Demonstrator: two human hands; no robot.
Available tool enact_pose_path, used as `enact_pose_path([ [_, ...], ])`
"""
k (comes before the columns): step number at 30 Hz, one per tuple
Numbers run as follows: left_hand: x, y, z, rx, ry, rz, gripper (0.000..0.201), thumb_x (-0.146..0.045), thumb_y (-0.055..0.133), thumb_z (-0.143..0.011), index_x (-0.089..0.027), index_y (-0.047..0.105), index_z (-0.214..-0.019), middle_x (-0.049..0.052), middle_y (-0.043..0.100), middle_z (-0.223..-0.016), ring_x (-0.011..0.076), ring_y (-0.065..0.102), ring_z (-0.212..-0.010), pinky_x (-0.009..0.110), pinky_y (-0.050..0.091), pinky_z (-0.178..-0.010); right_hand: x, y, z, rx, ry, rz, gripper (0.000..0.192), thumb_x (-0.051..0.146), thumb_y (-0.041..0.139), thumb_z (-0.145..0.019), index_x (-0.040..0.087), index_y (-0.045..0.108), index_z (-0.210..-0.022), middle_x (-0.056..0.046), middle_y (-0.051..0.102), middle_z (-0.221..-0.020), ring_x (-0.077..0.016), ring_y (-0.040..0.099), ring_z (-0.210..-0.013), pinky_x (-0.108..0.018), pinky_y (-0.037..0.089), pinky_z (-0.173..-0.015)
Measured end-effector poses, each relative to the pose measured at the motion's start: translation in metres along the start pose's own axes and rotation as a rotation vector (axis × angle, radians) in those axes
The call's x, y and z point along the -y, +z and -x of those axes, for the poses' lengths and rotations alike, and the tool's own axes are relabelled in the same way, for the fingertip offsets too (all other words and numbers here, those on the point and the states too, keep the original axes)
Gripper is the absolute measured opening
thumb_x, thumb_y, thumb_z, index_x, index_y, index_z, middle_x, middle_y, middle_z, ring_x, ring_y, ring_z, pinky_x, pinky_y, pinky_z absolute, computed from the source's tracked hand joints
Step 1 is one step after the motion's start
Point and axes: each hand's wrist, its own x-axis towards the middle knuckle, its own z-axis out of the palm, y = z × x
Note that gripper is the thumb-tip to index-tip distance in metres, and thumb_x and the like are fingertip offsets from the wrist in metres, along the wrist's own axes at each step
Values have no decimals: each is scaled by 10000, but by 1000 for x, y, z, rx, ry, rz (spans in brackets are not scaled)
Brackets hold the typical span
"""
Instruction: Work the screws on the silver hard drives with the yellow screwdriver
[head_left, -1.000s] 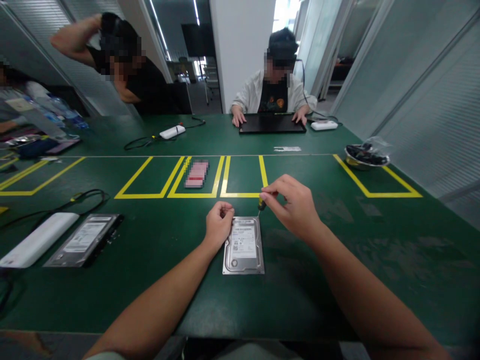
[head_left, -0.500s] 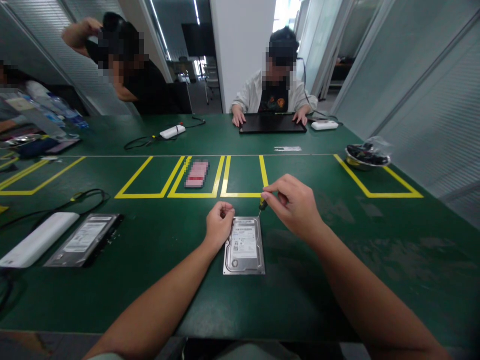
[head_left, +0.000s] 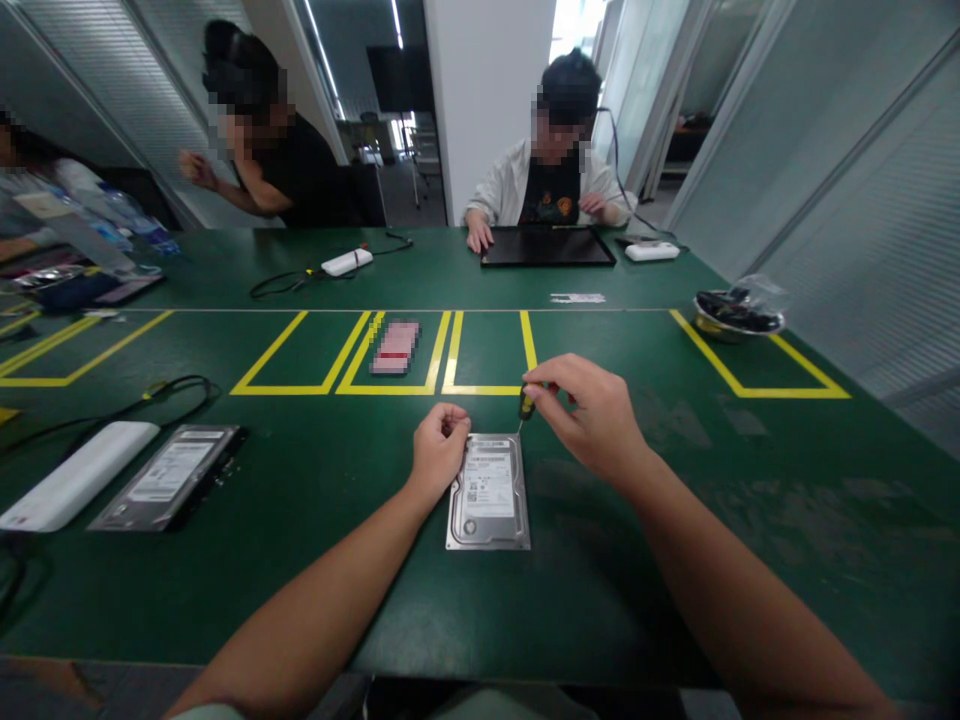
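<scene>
A silver hard drive [head_left: 491, 495] with a white label lies flat on the green table in front of me. My left hand [head_left: 439, 445] is closed at its far left corner, fingertips curled against the edge. A small screwdriver [head_left: 526, 403] with a black and yellow handle is pinched in my right hand [head_left: 589, 405]. Its thin shaft points down, and the tip meets the drive's far right corner. Whether a screw sits under the tip is too small to tell.
Left of me lie a second hard drive [head_left: 169, 480] and a white power bank [head_left: 82, 475] with a black cable. Yellow tape [head_left: 487, 390] marks the table. A metal bowl [head_left: 739, 315] holds dark items. Across sits a person by a black panel [head_left: 547, 247]; others sit at the left.
Both my hands stay at the drive, and the screwdriver stands slightly more upright. Across the table, one person lifts a hand off the black panel; another lowers an arm from the head.
</scene>
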Motion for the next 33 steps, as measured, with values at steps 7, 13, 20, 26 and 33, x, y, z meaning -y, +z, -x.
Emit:
enact_pose_path([
  [7, 0, -1, 0, 4, -6, 11, 106, -263, 605, -791, -177, 613, -852, -2, 623, -732, 126, 573, -632, 237, 462, -609, -1, 1, 1, -3, 3, -21, 103, 214, 567, -915, 201, 663, -950, -52, 696, -933, -194, 640, -898, -352, 502, -822],
  [13, -2, -1, 1, -2, -16, 27, 98, -262, 611, -779, -181, 613, -835, -8, 614, -713, 125, 563, -622, 237, 458, -605, -3, 4, 3, -68, 29, 12, 46, 232, 613, -892, 211, 653, -890, -49, 632, -898, -191, 609, -866, -345, 499, -786],
  [20, -1, -1, 1, 4, -26, 42, 103, -267, 616, -776, -183, 614, -835, -13, 614, -707, 122, 561, -615, 232, 453, -596, -5, 5, 1, -71, 4, -3, 83, 178, 569, -906, 208, 646, -917, -44, 688, -903, -198, 627, -887, -363, 495, -814],
  [26, 2, 0, 0, 4, -6, 18, 86, -248, 607, -784, -182, 614, -837, -11, 617, -714, 126, 563, -626, 236, 449, -609, -5, 6, 0, -63, 16, -54, 112, 177, 566, -897, 210, 659, -950, -57, 692, -970, -199, 640, -936, -362, 508, -829],
  [33, -16, -4, 4, -9, 186, -228, 50, -249, 610, -800, -208, 638, -805, 34, 660, -796, 212, 555, -811, 341, 418, -791, -6, 5, -1, -69, 14, -29, 80, 191, 575, -899, 224, 647, -895, -38, 675, -872, -200, 618, -874, -369, 495, -802],
])
